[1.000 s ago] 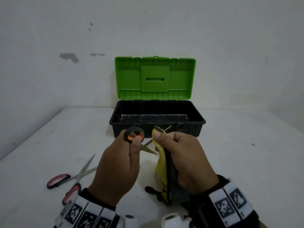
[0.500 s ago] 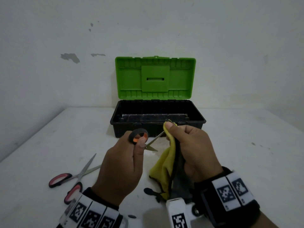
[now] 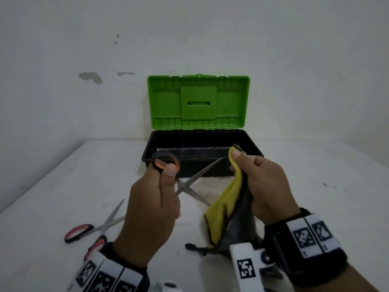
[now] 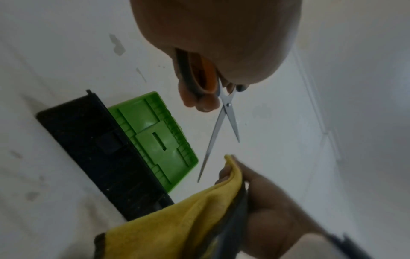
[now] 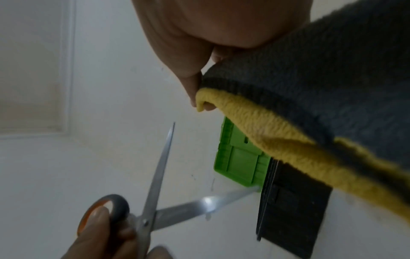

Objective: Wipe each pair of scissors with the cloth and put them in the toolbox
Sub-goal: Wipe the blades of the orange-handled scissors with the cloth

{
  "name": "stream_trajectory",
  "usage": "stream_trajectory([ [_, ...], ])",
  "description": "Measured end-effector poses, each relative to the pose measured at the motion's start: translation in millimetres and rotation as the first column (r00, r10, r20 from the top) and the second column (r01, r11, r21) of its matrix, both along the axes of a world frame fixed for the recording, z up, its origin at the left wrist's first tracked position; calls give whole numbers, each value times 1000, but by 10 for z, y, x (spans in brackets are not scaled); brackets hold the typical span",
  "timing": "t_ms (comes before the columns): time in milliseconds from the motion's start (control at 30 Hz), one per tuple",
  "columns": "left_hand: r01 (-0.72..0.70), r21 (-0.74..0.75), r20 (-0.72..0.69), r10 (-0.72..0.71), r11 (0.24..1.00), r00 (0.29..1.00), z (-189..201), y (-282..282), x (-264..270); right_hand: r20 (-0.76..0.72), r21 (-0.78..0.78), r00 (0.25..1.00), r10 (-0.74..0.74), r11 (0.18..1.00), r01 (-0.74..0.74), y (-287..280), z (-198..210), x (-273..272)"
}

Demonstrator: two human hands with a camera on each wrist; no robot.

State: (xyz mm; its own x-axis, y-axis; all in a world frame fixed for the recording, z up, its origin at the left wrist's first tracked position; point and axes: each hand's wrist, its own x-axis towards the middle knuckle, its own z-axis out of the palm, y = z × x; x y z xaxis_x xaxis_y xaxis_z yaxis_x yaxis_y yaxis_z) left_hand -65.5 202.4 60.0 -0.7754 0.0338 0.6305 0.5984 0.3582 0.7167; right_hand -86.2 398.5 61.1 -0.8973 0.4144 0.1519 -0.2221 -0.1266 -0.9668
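My left hand (image 3: 153, 199) grips the black-and-orange handles of a pair of scissors (image 3: 190, 183), blades spread apart in the air in front of the toolbox (image 3: 202, 163). My right hand (image 3: 263, 182) pinches a yellow-and-grey cloth (image 3: 225, 207) that hangs down to the table; the upper blade tip points at it, just clear of the cloth in both wrist views. The scissors (image 4: 221, 122) and cloth (image 4: 188, 210) show in the left wrist view, the scissors (image 5: 155, 192) and cloth (image 5: 299, 122) in the right wrist view. A second, red-handled pair (image 3: 94, 228) lies on the table at the left.
The black toolbox stands open at the back of the white table (image 3: 315, 186), its green lid (image 3: 199, 102) upright against the wall. A small black object (image 3: 192, 247) lies on the table under the cloth.
The right hand has slid the cloth along the blade and off its tip, up and to the right. The blades have opened wider and the left hand has risen slightly.
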Motion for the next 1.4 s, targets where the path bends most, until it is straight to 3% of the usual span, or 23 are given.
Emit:
stream_trajectory([
  [67, 49, 127, 197, -74, 991, 978, 73, 1, 10, -37, 72, 999, 19, 997, -16, 81, -15, 18],
  [167, 73, 336, 420, -219, 939, 881, 142, -3, 7, -94, 174, 986, 135, 978, -118, 91, -63, 106],
  [333, 30, 509, 590, -374, 860, 716, 175, 36, 14, -116, 136, 921, 373, 924, -357, 36, -138, 212],
  [467, 26, 573, 619, -453, 819, 642, 174, 92, 31, -85, 129, 888, 453, 888, -441, -109, -145, 281],
  [667, 40, 566, 638, -468, 824, 612, 180, 133, 62, -82, 123, 883, 463, 884, -452, -271, -181, 289],
  [933, 41, 564, 644, -470, 825, 603, 186, 113, 24, -166, 157, 936, 310, 946, -285, -356, -149, 300],
  [1100, 39, 575, 654, -488, 817, 577, 158, 99, -1, -140, 31, 971, 191, 981, -189, -312, -176, 234],
  [1267, -2, 589, 664, -481, 808, 573, 134, 110, -15, -138, 55, 937, 322, 947, -317, -417, -223, 266],
  [1400, -16, 596, 672, -487, 803, 558, 120, 111, -9, -122, 17, 968, 217, 976, -217, -340, -168, 207],
])
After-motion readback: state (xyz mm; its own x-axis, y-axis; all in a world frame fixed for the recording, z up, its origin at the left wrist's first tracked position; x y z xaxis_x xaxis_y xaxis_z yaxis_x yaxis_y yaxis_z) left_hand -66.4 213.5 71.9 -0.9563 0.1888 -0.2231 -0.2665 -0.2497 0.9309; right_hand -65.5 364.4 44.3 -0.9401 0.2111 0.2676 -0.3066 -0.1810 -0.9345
